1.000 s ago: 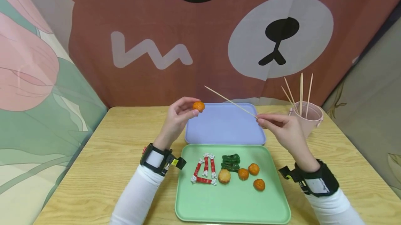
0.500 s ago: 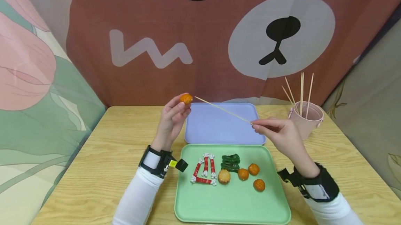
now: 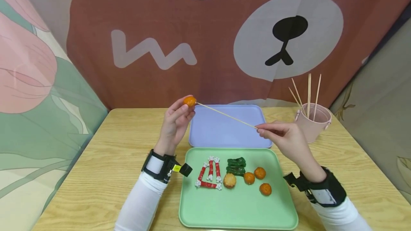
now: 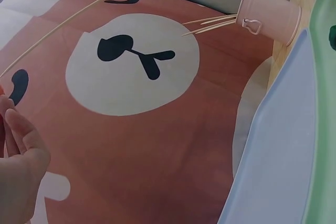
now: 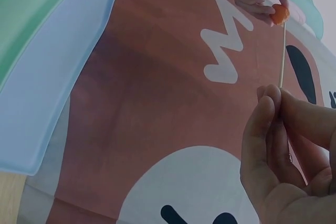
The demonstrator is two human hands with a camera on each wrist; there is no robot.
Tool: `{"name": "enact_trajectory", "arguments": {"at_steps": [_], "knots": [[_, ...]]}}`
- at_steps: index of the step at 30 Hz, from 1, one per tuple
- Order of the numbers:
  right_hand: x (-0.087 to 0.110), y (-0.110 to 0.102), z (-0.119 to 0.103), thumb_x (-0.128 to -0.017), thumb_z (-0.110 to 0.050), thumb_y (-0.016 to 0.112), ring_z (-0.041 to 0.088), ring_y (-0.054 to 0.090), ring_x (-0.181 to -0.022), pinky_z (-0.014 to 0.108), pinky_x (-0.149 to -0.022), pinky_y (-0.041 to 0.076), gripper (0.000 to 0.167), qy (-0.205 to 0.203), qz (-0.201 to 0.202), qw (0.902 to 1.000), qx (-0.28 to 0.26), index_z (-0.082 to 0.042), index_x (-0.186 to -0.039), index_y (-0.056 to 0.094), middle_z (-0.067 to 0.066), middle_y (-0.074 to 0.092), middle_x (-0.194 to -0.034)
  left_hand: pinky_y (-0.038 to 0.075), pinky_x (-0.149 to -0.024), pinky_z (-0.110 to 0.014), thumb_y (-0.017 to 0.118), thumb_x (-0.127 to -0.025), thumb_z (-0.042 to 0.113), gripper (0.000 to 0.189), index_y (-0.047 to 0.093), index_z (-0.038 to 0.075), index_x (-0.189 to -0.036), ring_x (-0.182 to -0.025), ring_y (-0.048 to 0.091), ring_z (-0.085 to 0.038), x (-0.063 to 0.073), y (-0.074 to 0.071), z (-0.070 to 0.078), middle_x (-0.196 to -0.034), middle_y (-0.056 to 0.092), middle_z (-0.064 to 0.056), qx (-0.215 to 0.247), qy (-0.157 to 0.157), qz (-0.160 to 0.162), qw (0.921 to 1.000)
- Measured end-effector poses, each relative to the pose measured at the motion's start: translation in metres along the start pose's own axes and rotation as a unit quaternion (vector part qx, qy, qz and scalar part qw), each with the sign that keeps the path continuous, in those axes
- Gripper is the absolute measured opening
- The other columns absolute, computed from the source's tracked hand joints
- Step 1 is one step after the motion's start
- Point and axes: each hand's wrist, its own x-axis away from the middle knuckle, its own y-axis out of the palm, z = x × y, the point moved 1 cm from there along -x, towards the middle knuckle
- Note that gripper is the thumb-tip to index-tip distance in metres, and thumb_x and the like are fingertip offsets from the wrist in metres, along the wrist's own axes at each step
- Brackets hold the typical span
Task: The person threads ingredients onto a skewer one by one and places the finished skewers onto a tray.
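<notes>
My left hand [image 3: 174, 124] pinches a small orange ball [image 3: 189, 101] between thumb and fingers, raised above the far tray. In my right hand [image 3: 285, 138] the thumb and fingertips hold one end of a thin wooden skewer [image 3: 226, 115]. The skewer slants up to the left, and its tip meets the right side of the ball. Seen from the right wrist, the orange ball [image 5: 280, 14] sits right at the far end of the skewer [image 5: 283, 59]. At the left wrist view's edge only a sliver of the ball shows by the fingers.
A green tray [image 3: 237, 209] in front bears several orange balls [image 3: 265, 189], a paler round piece [image 3: 229, 180], red-and-white sticks [image 3: 208, 185] and dark green pieces [image 3: 236, 166]. Behind it lies a blue tray [image 3: 229, 134]. A pink bucket [image 3: 313, 127] of skewers stands at the right.
The left hand has moved left and turned the ball toward the skewer. The right hand has brought the skewer left and slightly down, so its tip has gone from apart to meeting the ball.
</notes>
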Motion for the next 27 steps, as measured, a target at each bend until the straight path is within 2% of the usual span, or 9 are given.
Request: {"name": "enact_trajectory", "arguments": {"at_steps": [11, 18, 27], "knots": [[0.001, 0.0002, -0.0031, -0.085, -0.005, 0.068, -0.001, 0.066, -0.077, 0.016, -0.065, 0.054, 0.018, -0.004, -0.004, 0.9999, 0.009, -0.005, -0.102, 0.074, 0.012, 0.073, -0.094, 0.053, -0.082, -0.022, 0.071, -0.085, 0.012, 0.022, 0.069, 0.008, -0.106, -0.09, 0.062, -0.016, 0.002, 0.0019, 0.001, -0.11, 0.064, -0.006, -0.005, -0.004, -0.017, 0.9998], [0.0024, -0.0002, -0.0058, -0.083, -0.004, 0.07, -0.001, 0.065, -0.075, 0.017, -0.057, 0.052, 0.019, -0.014, 0.0, 0.9996, 0.024, -0.007, -0.101, 0.075, 0.01, 0.073, -0.092, 0.053, -0.082, -0.023, 0.071, -0.085, 0.012, 0.019, 0.071, 0.009, -0.104, -0.089, 0.063, -0.016, 0.0021, 0.0019, 0.0013, -0.109, 0.066, -0.005, -0.016, -0.009, -0.017, 0.9997], [0.0043, 0.0004, -0.0062, -0.08, -0.001, 0.072, 0.001, 0.065, -0.073, 0.014, -0.063, 0.053, 0.019, -0.025, 0.012, 0.9979, 0.059, -0.007, -0.098, 0.075, 0.007, 0.073, -0.09, 0.052, -0.081, -0.022, 0.07, -0.085, 0.012, 0.017, 0.071, 0.011, -0.103, -0.089, 0.061, -0.016, 0.0022, 0.0019, 0.0026, -0.111, 0.065, -0.005, -0.042, -0.005, -0.012, 0.9991]]}}
